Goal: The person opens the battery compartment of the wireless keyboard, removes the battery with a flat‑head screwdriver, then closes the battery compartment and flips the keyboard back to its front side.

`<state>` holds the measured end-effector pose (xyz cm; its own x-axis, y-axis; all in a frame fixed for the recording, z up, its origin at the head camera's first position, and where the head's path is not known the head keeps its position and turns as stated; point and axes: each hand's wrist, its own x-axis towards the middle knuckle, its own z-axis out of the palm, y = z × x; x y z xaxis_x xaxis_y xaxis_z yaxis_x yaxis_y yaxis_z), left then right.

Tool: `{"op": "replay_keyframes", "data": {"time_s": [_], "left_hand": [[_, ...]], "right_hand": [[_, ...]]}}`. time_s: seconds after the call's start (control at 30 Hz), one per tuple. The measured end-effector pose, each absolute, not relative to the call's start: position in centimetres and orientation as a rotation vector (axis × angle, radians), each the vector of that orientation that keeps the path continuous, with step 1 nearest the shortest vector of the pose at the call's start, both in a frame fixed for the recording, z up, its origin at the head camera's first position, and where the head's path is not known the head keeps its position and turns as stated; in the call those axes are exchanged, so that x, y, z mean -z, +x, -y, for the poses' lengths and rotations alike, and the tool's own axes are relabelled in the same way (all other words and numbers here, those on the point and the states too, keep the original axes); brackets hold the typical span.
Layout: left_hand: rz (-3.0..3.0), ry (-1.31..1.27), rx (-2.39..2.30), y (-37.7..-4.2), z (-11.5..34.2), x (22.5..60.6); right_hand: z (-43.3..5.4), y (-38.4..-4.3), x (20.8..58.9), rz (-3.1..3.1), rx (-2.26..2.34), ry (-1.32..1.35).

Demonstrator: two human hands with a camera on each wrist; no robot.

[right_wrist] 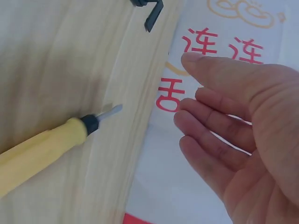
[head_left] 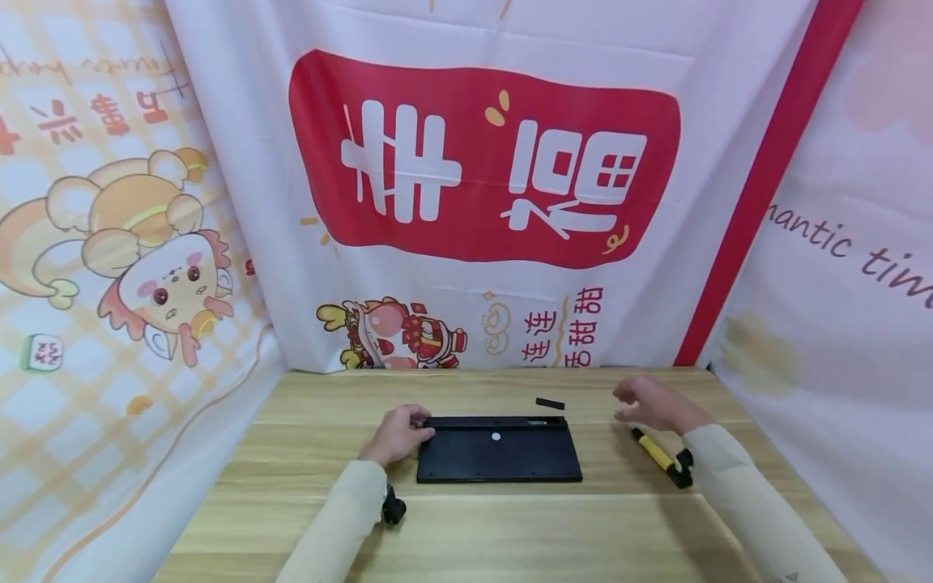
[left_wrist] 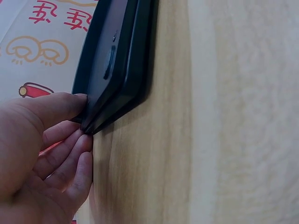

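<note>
1. Head: black panel (head_left: pixel 499 457) whole, on table (head_left: pixel 481 534), between hands.
2. Left wrist: stepped edge (left_wrist: pixel 138 51) revealed; left hand (left_wrist: pixel 42 175) pinches a corner.
3. Right wrist: yellow screwdriver (right_wrist: pixel 44 154), metal tip (right_wrist: pixel 110 112) revealed; right hand (right_wrist: pixel 264 121) loosely curled, holding nothing.

Location: Curtained Work Booth

On my remote feed, I identify a makeshift work booth: printed cloth walls (head_left: pixel 477 186) enclose three sides of a wood-grain tabletop (head_left: pixel 510 526) bearing a yellow-handled screwdriver (right_wrist: pixel 46 154). I cannot determine the building type.
</note>
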<state>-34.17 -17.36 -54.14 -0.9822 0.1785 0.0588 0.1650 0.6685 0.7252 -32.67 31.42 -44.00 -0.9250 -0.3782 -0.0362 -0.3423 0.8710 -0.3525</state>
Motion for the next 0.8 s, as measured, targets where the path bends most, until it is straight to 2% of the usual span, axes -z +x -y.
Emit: {"op": "replay_keyframes", "data": {"time_s": [0.17,0.37,0.6,0.8], "left_hand": [[-2.850,0.286,-1.235,-34.2,17.6,54.1],[-2.841,0.304,-1.246,-34.2,17.7,54.1],[-2.848,0.308,-1.242,-34.3,17.5,54.1],[-2.854,0.309,-1.224,-34.4,17.6,54.2]], "right_hand": [[-33.5,-30.0,44.9,-3.014,0.558,-0.580],[-36.1,-27.7,47.8,-3.070,0.654,-0.401],[-37.4,-26.8,50.2,-3.037,0.768,-0.274],[-37.2,-26.9,51.7,-3.006,0.814,-0.283]]}}
